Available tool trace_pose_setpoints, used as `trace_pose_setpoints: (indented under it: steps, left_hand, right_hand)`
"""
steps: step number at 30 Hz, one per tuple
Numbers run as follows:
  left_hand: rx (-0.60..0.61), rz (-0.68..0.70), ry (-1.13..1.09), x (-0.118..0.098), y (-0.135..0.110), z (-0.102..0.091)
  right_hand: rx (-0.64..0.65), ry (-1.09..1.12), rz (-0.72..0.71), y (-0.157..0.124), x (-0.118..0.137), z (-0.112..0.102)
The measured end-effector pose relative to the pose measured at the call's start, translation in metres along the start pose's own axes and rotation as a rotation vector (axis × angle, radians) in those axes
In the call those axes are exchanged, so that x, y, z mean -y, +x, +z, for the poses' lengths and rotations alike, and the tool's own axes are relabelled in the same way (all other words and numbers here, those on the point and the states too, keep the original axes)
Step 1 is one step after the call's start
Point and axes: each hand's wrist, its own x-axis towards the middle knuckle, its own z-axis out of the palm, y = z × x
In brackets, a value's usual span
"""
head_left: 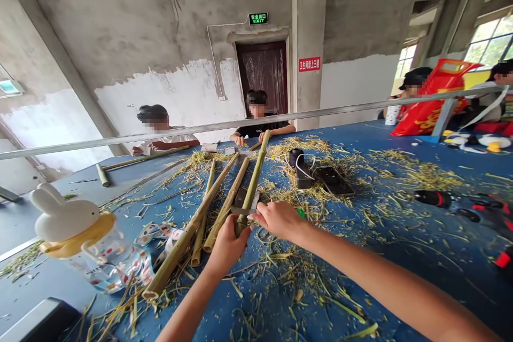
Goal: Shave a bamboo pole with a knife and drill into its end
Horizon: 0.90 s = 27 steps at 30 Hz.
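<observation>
My left hand (229, 241) is wrapped round the near end of a green bamboo pole (257, 168), which points away from me across the table. My right hand (279, 219) pinches the right end of a flat grey metal blade (239, 211). The blade lies crosswise on the pole, close in front of my left fingers. To the left of my hands lie a thick bamboo pole (192, 227), a shorter bamboo pole (226, 206) and a thin one (203, 214). Curly bamboo shavings (292, 272) are strewn around both hands.
A rabbit-lidded bottle (76, 224) stands at left. A power strip (303, 173), a phone (333, 180) and a cordless drill (468, 206) lie to the right. A metal rail (224, 127) crosses beyond the blue table (404, 267). People sit across it; a red bag (435, 99) stands far right.
</observation>
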Motion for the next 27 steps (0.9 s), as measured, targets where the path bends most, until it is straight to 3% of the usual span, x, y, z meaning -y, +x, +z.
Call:
trace_pose_setpoints:
  steps: [6, 12, 14, 17, 20, 23, 27]
  left_hand:
    - [-0.092, 0.206, 0.269, 0.006, 0.0, -0.003]
    - [-0.144, 0.102, 0.304, 0.001, 0.005, -0.003]
    - [-0.161, 0.054, 0.261, 0.001, 0.005, -0.005]
    - [-0.085, 0.001, 0.147, -0.001, -0.001, -0.007]
    - [-0.043, -0.048, 0.018, -0.005, -0.005, -0.009]
    - [-0.065, -0.163, -0.131, -0.009, -0.005, -0.013]
    - [-0.017, -0.231, -0.325, -0.009, -0.005, -0.018]
  right_hand:
    - [0.066, -0.037, 0.004, -0.008, 0.0, 0.0]
    - [0.061, -0.046, 0.016, 0.014, 0.001, 0.008]
    - [0.061, 0.009, 0.045, 0.034, -0.011, 0.003]
    - [0.067, 0.046, 0.301, 0.065, -0.047, -0.013]
    - [0.015, -0.027, 0.377, 0.074, -0.074, -0.028]
    - [-0.086, 0.04, 0.273, 0.056, -0.066, -0.028]
    - [-0.035, 0.132, -0.039, 0.02, -0.02, -0.015]
